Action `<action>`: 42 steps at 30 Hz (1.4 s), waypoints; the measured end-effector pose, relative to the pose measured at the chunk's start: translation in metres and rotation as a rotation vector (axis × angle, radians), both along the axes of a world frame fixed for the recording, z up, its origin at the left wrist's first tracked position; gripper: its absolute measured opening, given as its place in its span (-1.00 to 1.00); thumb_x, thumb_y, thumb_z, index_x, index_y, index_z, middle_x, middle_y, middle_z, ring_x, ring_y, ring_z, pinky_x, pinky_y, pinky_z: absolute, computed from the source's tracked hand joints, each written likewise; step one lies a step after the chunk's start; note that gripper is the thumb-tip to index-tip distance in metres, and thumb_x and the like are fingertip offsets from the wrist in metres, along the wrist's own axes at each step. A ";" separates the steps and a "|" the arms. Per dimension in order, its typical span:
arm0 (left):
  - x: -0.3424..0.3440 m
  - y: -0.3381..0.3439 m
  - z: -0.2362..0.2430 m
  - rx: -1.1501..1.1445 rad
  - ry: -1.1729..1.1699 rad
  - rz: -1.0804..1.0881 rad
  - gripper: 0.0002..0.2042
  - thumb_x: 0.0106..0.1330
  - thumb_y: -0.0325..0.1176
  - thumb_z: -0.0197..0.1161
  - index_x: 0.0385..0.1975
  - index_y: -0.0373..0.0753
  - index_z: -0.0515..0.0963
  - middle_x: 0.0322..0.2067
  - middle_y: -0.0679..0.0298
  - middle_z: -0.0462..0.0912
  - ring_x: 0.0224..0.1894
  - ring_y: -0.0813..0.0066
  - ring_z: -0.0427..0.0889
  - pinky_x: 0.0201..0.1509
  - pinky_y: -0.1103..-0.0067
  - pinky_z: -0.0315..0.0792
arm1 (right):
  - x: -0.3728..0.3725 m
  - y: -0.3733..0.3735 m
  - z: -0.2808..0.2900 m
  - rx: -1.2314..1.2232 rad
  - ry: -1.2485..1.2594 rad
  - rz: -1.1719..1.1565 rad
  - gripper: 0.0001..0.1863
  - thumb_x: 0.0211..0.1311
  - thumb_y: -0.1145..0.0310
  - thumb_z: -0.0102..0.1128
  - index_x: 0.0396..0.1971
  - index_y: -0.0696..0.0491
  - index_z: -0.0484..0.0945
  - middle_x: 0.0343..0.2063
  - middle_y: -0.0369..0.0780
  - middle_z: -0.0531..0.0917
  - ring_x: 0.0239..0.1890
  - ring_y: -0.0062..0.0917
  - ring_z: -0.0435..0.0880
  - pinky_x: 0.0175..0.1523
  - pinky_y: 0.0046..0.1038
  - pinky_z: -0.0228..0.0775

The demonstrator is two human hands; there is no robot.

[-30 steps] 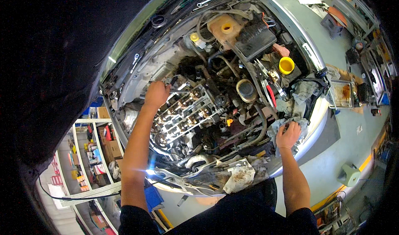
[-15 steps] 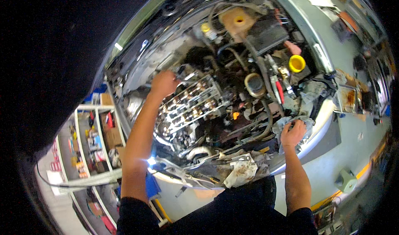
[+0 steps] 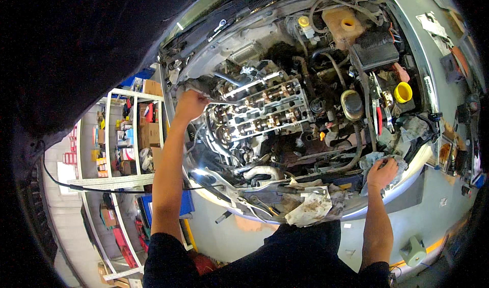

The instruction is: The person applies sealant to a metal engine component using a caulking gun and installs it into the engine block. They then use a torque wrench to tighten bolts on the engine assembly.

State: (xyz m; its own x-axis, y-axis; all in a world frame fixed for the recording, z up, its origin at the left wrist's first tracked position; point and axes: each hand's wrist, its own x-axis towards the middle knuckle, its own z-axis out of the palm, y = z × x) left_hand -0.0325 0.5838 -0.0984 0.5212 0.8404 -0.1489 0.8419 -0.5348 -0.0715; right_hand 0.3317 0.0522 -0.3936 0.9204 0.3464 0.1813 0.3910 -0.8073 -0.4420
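My left hand (image 3: 191, 106) is closed at the left end of the opened engine (image 3: 265, 110). A thin metallic bar shows beside its fingers, but what it grips I cannot make out. Bare camshafts (image 3: 270, 121) with shiny lobes lie in rows across the top of the engine, to the right of that hand. At the front right edge of the bay, my right hand (image 3: 383, 174) rests with curled fingers on a crumpled grey-blue rag (image 3: 368, 161) and grips it.
Red-handled pliers (image 3: 378, 119) and a yellow cup (image 3: 403, 92) sit on the right side. A stained cloth (image 3: 308, 209) hangs over the front edge. A ratchet (image 3: 218, 29) lies at the back. Shelves with boxes (image 3: 122, 181) stand at left; a green stool (image 3: 413, 251) is on the floor.
The view has shifted, so the engine bay appears farther right. My left hand has moved left, away from the camshafts toward the engine's end. My right hand stays on the rag.
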 end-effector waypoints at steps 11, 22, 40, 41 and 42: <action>-0.092 0.017 -0.064 0.084 -0.049 -0.019 -0.75 0.26 -0.12 0.46 -0.34 -0.17 0.85 -0.41 0.03 0.80 -0.29 -0.04 0.80 -0.11 0.19 0.66 | -0.005 0.001 -0.010 0.009 -0.170 0.017 -0.71 0.32 0.29 0.17 -0.11 0.20 0.51 -0.16 0.05 0.57 -0.06 0.07 0.50 0.07 0.04 0.32; -0.129 0.118 -0.090 -0.216 0.314 -0.020 -0.57 0.37 0.00 0.31 -0.10 -0.32 0.71 -0.38 0.06 0.79 -0.43 0.10 0.73 -0.41 0.21 0.57 | -0.005 -0.001 -0.010 0.005 -0.099 -0.029 -0.75 0.23 0.29 0.29 -0.30 0.17 0.51 -0.26 0.06 0.61 -0.10 0.09 0.56 0.04 0.02 0.38; -0.065 0.035 -0.065 0.057 -0.247 -0.247 -0.82 0.24 -0.30 0.52 -0.32 -0.26 0.73 -0.29 0.06 0.79 -0.16 0.08 0.80 -0.03 0.28 0.64 | -0.002 -0.008 -0.020 0.036 -0.174 -0.032 -0.76 0.26 0.26 0.27 -0.29 0.13 0.51 -0.27 -0.02 0.63 -0.10 0.01 0.58 0.00 0.00 0.38; -0.065 0.032 -0.063 0.095 -0.231 -0.206 -0.79 0.30 -0.25 0.49 -0.35 -0.29 0.73 -0.32 0.02 0.79 -0.22 0.00 0.79 -0.07 0.24 0.64 | -0.003 -0.006 -0.017 0.014 -0.181 -0.030 -0.76 0.28 0.26 0.26 -0.26 0.13 0.51 -0.25 -0.03 0.63 -0.09 -0.01 0.58 0.01 0.00 0.38; -0.077 0.046 -0.070 0.108 -0.090 -0.141 -0.76 0.33 -0.22 0.46 -0.38 -0.30 0.72 -0.35 0.01 0.78 -0.26 -0.04 0.78 -0.10 0.23 0.64 | -0.005 0.000 -0.015 0.043 -0.229 -0.016 -0.77 0.26 0.29 0.26 -0.23 0.14 0.54 -0.25 -0.03 0.64 -0.11 -0.01 0.59 0.02 0.02 0.39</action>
State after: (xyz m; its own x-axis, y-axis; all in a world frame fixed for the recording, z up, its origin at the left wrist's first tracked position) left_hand -0.1093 0.6298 -0.1679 0.6420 0.7667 -0.0093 0.7648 -0.6412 -0.0625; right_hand 0.3268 0.0525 -0.4083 0.8589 0.3197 0.4000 0.4723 -0.7964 -0.3776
